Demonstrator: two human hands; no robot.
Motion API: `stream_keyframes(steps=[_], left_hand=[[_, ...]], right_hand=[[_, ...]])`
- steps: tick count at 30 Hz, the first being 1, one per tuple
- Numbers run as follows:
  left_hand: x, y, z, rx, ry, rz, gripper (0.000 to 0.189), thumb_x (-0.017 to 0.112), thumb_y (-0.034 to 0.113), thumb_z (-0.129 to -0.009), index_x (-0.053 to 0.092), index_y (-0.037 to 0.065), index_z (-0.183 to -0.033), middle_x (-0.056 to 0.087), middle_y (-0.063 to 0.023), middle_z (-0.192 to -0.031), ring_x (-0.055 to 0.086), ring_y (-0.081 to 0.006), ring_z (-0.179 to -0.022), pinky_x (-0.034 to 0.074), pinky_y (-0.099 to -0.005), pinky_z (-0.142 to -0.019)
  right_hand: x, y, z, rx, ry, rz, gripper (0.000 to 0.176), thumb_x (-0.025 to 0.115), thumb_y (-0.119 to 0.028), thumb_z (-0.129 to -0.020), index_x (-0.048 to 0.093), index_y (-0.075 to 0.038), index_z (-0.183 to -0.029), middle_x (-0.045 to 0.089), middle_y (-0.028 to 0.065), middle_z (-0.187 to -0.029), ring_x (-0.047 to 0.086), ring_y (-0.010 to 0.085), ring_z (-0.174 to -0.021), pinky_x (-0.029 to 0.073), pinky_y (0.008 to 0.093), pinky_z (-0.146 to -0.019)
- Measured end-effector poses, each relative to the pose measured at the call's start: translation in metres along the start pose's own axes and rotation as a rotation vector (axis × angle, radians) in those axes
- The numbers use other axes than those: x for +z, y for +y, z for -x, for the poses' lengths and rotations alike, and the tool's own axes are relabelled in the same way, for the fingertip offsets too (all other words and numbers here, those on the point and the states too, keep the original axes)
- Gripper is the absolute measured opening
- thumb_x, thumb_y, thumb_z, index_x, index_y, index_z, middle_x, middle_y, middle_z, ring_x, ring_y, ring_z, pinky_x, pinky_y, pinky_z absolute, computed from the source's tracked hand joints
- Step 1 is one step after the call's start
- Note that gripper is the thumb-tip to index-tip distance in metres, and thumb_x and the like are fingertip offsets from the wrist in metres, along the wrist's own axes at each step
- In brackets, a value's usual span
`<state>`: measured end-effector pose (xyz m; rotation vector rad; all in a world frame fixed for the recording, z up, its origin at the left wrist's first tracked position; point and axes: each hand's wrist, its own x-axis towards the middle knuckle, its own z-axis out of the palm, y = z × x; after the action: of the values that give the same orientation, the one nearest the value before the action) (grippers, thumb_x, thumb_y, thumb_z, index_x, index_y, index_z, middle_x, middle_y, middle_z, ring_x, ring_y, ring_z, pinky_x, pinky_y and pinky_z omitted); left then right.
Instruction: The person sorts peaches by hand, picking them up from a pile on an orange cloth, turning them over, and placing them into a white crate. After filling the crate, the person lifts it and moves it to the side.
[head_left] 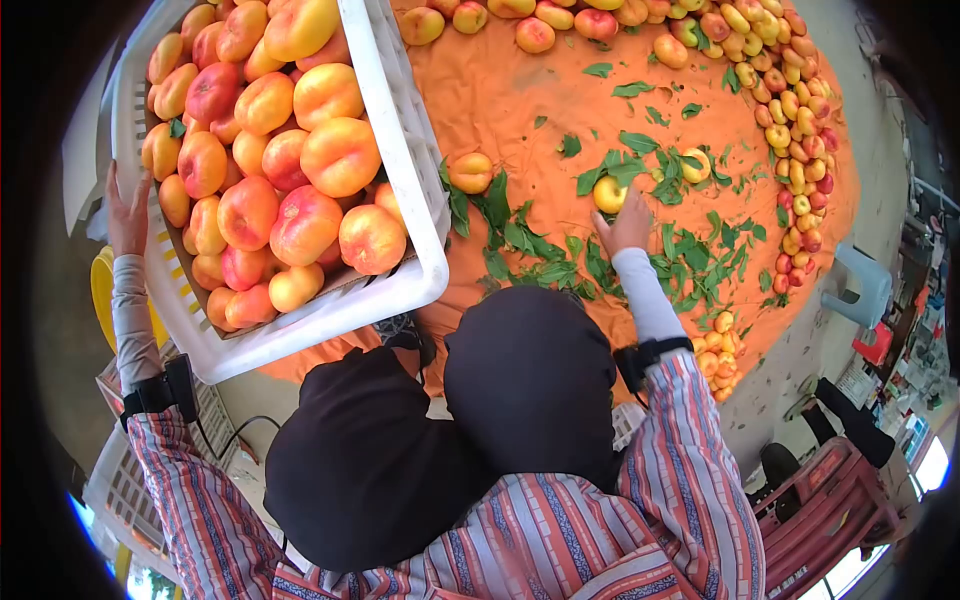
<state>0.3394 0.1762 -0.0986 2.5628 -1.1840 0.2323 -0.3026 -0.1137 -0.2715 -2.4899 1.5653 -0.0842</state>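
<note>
A white plastic crate (425, 280) full of red and yellow flat peaches (305, 225) stands close on the left. My left hand (128, 215) lies against the crate's left wall, fingers stretched along it. Over an orange cloth (500, 110), my right hand (626, 222) has its thumb and fingers around the lower side of a yellow flat peach (608, 194). Its fingertips are partly hidden. Green leaves (628, 166) lie around this peach. Another yellow peach (694, 165) is just to the right, and an orange one (470, 173) sits beside the crate.
Many peaches (790, 130) line the cloth's far and right edges, with a small pile (718, 355) near its lower right. Loose leaves (700, 265) are scattered mid-cloth. A blue stool (858, 285) and a dark red chair (830, 500) stand at right, another crate (130, 490) at lower left.
</note>
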Motion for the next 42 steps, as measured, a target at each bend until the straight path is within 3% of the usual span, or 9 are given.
stream_keyframes(steps=[5, 9, 14, 17, 19, 20, 25, 33, 42], left_hand=[[-0.001, 0.001, 0.002, -0.022, 0.002, -0.022, 0.071, 0.057, 0.043, -0.08, 0.031, 0.002, -0.133, 0.035, -0.0173, -0.135, 0.034, -0.0285, -0.125, 0.026, -0.0341, -0.102], [-0.001, 0.004, 0.002, -0.046, -0.014, 0.052, 0.07, 0.059, 0.039, -0.081, 0.029, 0.002, -0.133, 0.036, -0.0185, -0.134, 0.036, -0.0274, -0.124, 0.028, -0.0338, -0.102], [0.003, 0.011, 0.007, -0.115, -0.037, 0.204, 0.071, 0.059, 0.035, -0.08, 0.028, 0.0, -0.133, 0.035, -0.0194, -0.134, 0.035, -0.0281, -0.124, 0.027, -0.0339, -0.103], [0.014, 0.011, 0.009, -0.007, 0.016, -0.018, 0.068, 0.056, 0.036, -0.079, 0.031, 0.001, -0.132, 0.035, -0.0186, -0.134, 0.035, -0.0299, -0.124, 0.026, -0.0342, -0.104], [-0.006, 0.045, 0.009, -0.269, -0.092, 0.363, 0.064, 0.054, 0.033, -0.079, 0.033, -0.002, -0.129, 0.036, -0.0226, -0.131, 0.035, -0.0332, -0.123, 0.024, -0.0367, -0.105], [-0.002, 0.041, 0.013, -0.088, 0.064, 0.107, 0.064, 0.054, 0.031, -0.079, 0.032, -0.002, -0.13, 0.036, -0.0235, -0.131, 0.035, -0.0339, -0.122, 0.025, -0.0373, -0.104], [-0.015, 0.06, 0.016, -0.301, 0.087, 0.417, 0.066, 0.055, 0.034, -0.081, 0.03, -0.001, -0.131, 0.04, -0.0234, -0.127, 0.039, -0.0341, -0.119, 0.029, -0.0365, -0.102], [-0.008, 0.054, 0.017, -0.359, 0.174, 0.601, 0.06, 0.054, 0.033, -0.081, 0.033, 0.0, -0.127, 0.046, -0.0232, -0.12, 0.046, -0.034, -0.111, 0.035, -0.0359, -0.096], [-0.01, 0.056, 0.019, -0.419, 0.157, 0.619, 0.054, 0.052, 0.033, -0.082, 0.037, 0.001, -0.124, 0.049, -0.0217, -0.115, 0.049, -0.0337, -0.106, 0.038, -0.037, -0.092]], right_hand=[[0.01, 0.0, -0.044, 0.004, -0.005, -0.289, 0.057, 0.065, -0.031, -0.074, 0.044, 0.003, -0.115, 0.053, 0.0196, -0.106, 0.052, 0.0337, -0.094, 0.044, 0.0384, -0.081], [-0.046, -0.018, -0.053, 0.529, -0.601, -1.984, 0.043, 0.042, -0.034, -0.087, 0.044, -0.001, -0.114, 0.051, 0.0193, -0.115, 0.055, 0.0326, -0.097, 0.05, 0.0413, -0.074], [-0.11, -0.07, -0.064, 0.486, -0.599, -2.099, 0.036, 0.041, -0.03, -0.091, 0.044, -0.003, -0.115, 0.05, 0.0143, -0.115, 0.052, 0.029, -0.104, 0.047, 0.0491, -0.085], [-0.142, -0.098, -0.082, 0.272, -0.553, -1.618, 0.034, 0.055, -0.024, -0.086, 0.046, -0.006, -0.114, 0.054, 0.0071, -0.105, 0.054, 0.0207, -0.099, 0.049, 0.0473, -0.08], [-0.19, -0.142, -0.095, 0.197, -0.648, -1.503, 0.036, 0.057, -0.025, -0.084, 0.046, -0.006, -0.113, 0.055, 0.0067, -0.1, 0.057, 0.0199, -0.091, 0.051, 0.0417, -0.076], [-0.208, -0.165, -0.101, 0.123, -0.664, -1.484, 0.036, 0.056, -0.025, -0.085, 0.047, -0.005, -0.113, 0.055, 0.007, -0.099, 0.057, 0.0185, -0.09, 0.05, 0.0377, -0.076], [-0.252, -0.297, -0.13, -0.325, -0.657, -0.938, 0.038, 0.053, -0.03, -0.086, 0.05, 0.001, -0.109, 0.055, 0.0059, -0.097, 0.052, 0.011, -0.086, 0.043, 0.0232, -0.076], [-0.194, -0.477, -0.181, -0.534, -0.877, -0.892, 0.042, 0.054, -0.029, -0.082, 0.053, 0.004, -0.108, 0.056, 0.0085, -0.098, 0.053, 0.0134, -0.092, 0.043, 0.0251, -0.08], [-0.128, -0.61, -0.187, -0.88, -0.319, -0.457, 0.04, 0.049, -0.031, -0.081, 0.056, 0.0, -0.105, 0.056, 0.024, -0.104, 0.058, 0.0336, -0.09, 0.045, 0.0402, -0.081]])
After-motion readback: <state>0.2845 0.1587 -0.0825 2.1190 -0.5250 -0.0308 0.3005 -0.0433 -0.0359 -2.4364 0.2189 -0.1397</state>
